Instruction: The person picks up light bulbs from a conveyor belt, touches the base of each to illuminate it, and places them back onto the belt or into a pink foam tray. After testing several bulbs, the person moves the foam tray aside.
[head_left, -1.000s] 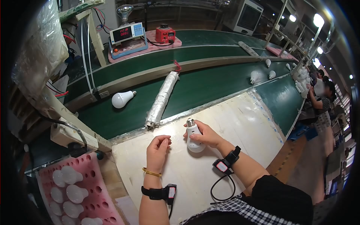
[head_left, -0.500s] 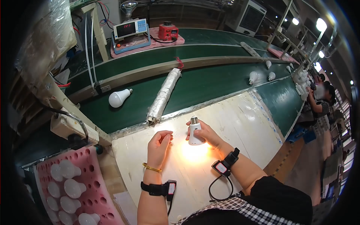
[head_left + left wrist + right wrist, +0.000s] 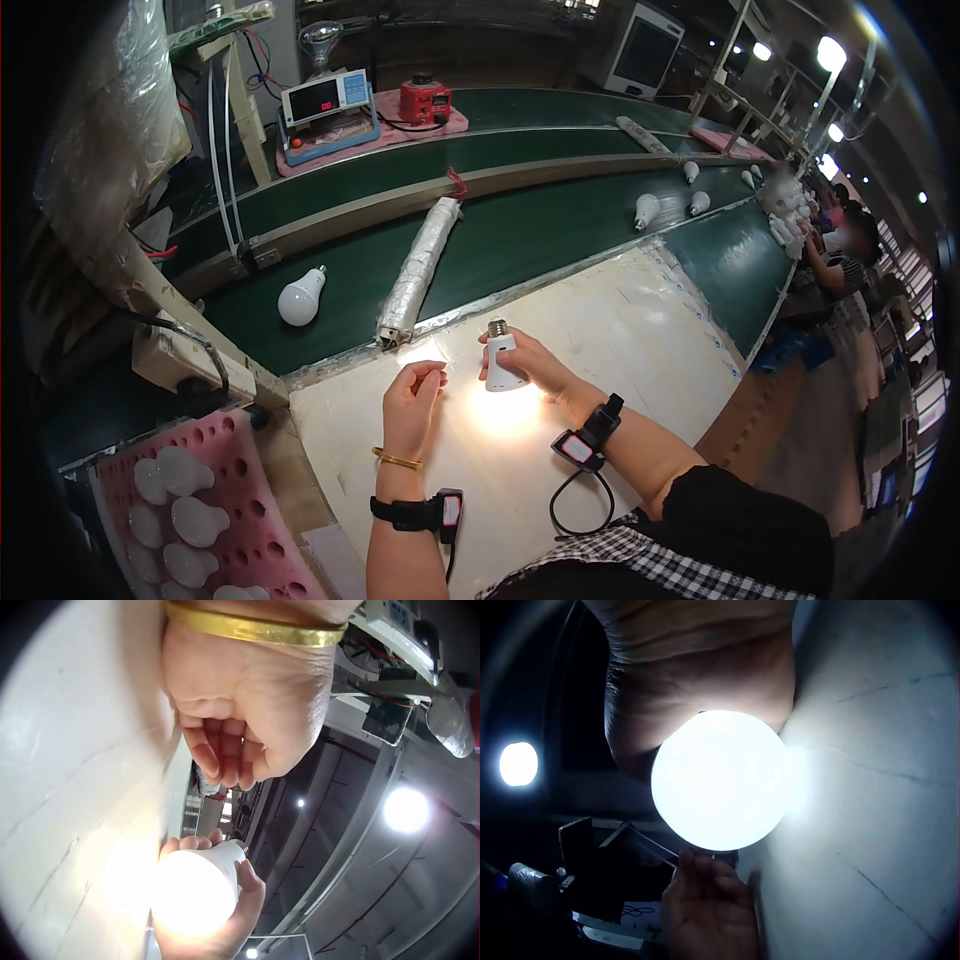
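Note:
My right hand (image 3: pixel 537 364) grips a white light bulb (image 3: pixel 504 373) by its body, thumb across the front and metal screw cap pointing up. The bulb's dome glows, lighting the white board below it. In the right wrist view the lit bulb (image 3: pixel 720 780) is a white glare that hides most of the fingers. My left hand (image 3: pixel 411 405) is a little to the left of the bulb, just above the board, fingers loosely curled. Seen in the left wrist view, this hand (image 3: pixel 244 697) holds nothing.
A white bulb (image 3: pixel 301 298) and a foil-wrapped bar (image 3: pixel 420 270) lie on the green belt (image 3: pixel 540 228). Several bulbs sit in pink foam (image 3: pixel 235 440) at lower left. A meter (image 3: pixel 325 97) and a red device (image 3: pixel 425 102) stand behind. Farther right, another person (image 3: pixel 835 262) sits beside piled bulbs.
The bulb in my right hand was unlit one second ago, glowed orange half a second ago and now shines a paler yellow-white. Both hands keep nearly the same pose; the head view has shifted slightly.

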Motion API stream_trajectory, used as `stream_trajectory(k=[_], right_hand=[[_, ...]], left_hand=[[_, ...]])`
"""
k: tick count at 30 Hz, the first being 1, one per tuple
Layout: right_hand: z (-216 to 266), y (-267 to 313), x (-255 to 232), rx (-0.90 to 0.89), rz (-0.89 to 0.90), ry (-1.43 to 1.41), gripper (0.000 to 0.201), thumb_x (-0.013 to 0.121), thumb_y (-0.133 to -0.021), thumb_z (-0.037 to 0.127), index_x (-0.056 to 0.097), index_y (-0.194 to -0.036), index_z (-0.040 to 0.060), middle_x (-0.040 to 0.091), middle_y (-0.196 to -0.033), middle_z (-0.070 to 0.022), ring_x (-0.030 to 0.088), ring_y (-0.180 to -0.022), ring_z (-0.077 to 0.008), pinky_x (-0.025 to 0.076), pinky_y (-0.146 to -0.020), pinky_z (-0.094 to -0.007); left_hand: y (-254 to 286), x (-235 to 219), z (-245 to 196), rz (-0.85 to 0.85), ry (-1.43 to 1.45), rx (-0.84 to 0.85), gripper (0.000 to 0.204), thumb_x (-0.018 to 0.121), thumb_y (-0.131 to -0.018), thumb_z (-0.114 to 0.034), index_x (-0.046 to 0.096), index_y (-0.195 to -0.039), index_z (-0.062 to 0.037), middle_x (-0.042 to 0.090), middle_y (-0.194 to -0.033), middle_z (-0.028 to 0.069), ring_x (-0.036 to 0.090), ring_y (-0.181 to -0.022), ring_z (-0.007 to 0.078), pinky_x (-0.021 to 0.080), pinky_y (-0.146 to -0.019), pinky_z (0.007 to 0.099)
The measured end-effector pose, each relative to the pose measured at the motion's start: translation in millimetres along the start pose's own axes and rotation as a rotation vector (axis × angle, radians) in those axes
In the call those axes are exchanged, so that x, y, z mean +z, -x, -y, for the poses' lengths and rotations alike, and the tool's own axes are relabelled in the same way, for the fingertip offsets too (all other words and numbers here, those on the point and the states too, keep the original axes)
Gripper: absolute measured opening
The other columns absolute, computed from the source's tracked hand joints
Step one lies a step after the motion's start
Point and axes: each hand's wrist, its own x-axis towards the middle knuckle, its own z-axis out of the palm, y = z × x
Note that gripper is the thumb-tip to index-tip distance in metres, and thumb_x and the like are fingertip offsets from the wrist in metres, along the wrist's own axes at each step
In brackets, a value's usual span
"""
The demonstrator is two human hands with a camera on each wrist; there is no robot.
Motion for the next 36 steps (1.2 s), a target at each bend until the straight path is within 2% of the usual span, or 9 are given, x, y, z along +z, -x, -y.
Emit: stream_trajectory(k=[5,9,11,15,18,21,28,31,36], right_hand=[[19,-18,5,0.076,-0.051,0.03,0.049,0.051,-0.082,0.019,0.047,-0.128,0.0028,0.061,-0.099,-0.0082,0.062,-0.093,-0.0183,0.05,-0.084,-0.0312],[43,-69,18,0.116,-0.094,0.04,0.042,0.054,-0.087,0.02,0.05,-0.124,0.0023,0.059,-0.098,-0.0076,0.06,-0.087,-0.0164,0.052,-0.076,-0.0334],[53,-95,28,0.135,0.015,-0.228,0.04,0.053,-0.091,0.022,0.048,-0.124,0.0001,0.059,-0.107,-0.0093,0.06,-0.095,-0.0189,0.05,-0.083,-0.0335],[64,-120,30,-0.031,0.133,-0.306,0.035,0.051,-0.092,0.024,0.051,-0.117,-0.0009,0.06,-0.109,-0.0098,0.06,-0.099,-0.0204,0.048,-0.089,-0.034],[72,-125,-12,-0.228,-0.049,0.212,0.056,0.053,-0.091,0.022,0.037,-0.139,-0.0018,0.054,-0.128,-0.0145,0.053,-0.117,-0.0229,0.043,-0.098,-0.0334],[72,-129,-109,-0.473,-0.251,1.041,0.039,0.054,-0.084,0.013,0.056,-0.121,0.0026,0.061,-0.112,-0.0182,0.057,-0.108,-0.0305,0.045,-0.094,-0.0373],[135,-79,-301,-0.188,-0.654,1.764,0.043,0.055,-0.08,0.003,0.059,-0.121,0.0121,0.056,-0.12,-0.016,0.052,-0.115,-0.0321,0.044,-0.095,-0.0427],[147,-66,-325,-0.153,-0.643,2.118,0.045,0.061,-0.08,0.006,0.059,-0.123,0.0176,0.049,-0.133,-0.0092,0.036,-0.132,-0.0287,0.034,-0.105,-0.0409],[137,-83,-332,-0.033,-0.437,2.337,0.035,0.057,-0.086,0.015,0.061,-0.12,0.0208,0.046,-0.138,-0.0049,0.03,-0.138,-0.0246,0.027,-0.111,-0.0433]], left_hand=[[-3,-2,4,-0.024,-0.009,0.01,0.015,0.053,-0.093,-0.009,0.062,-0.101,0.0,0.063,-0.093,0.0042,0.059,-0.084,0.0102,0.047,-0.076,0.0236],[-5,-5,10,-0.001,-0.025,0.023,0.015,0.053,-0.093,-0.009,0.062,-0.102,-0.0001,0.063,-0.092,0.0042,0.059,-0.084,0.0098,0.047,-0.074,0.0233],[-4,-4,9,-0.039,0.006,0.004,0.016,0.053,-0.093,-0.009,0.062,-0.103,-0.0004,0.063,-0.092,0.0044,0.059,-0.083,0.0098,0.047,-0.074,0.0233],[-5,-5,10,-0.039,-0.004,-0.012,0.016,0.053,-0.093,-0.008,0.062,-0.103,-0.0003,0.063,-0.093,0.0046,0.059,-0.084,0.0105,0.048,-0.073,0.0235],[-1,-3,6,-0.051,0.014,-0.014,0.015,0.053,-0.093,-0.009,0.062,-0.102,-0.0002,0.063,-0.093,0.0049,0.059,-0.084,0.011,0.048,-0.073,0.0235],[0,-2,5,-0.068,0.025,-0.028,0.015,0.053,-0.093,-0.008,0.061,-0.101,0.0,0.062,-0.093,0.0051,0.059,-0.085,0.0117,0.048,-0.074,0.0238],[4,-3,9,-0.126,-0.031,-0.06,0.014,0.051,-0.092,-0.004,0.06,-0.1,0.002,0.062,-0.093,0.0064,0.059,-0.084,0.0131,0.048,-0.077,0.025],[8,10,-2,-0.172,0.074,-0.127,0.013,0.051,-0.092,-0.004,0.061,-0.099,0.001,0.059,-0.087,0.0066,0.056,-0.079,0.0151,0.05,-0.077,0.0286],[7,3,0,-0.172,0.092,-0.173,0.014,0.05,-0.091,-0.001,0.059,-0.102,0.0032,0.059,-0.094,0.0083,0.057,-0.085,0.0174,0.05,-0.08,0.0303]])
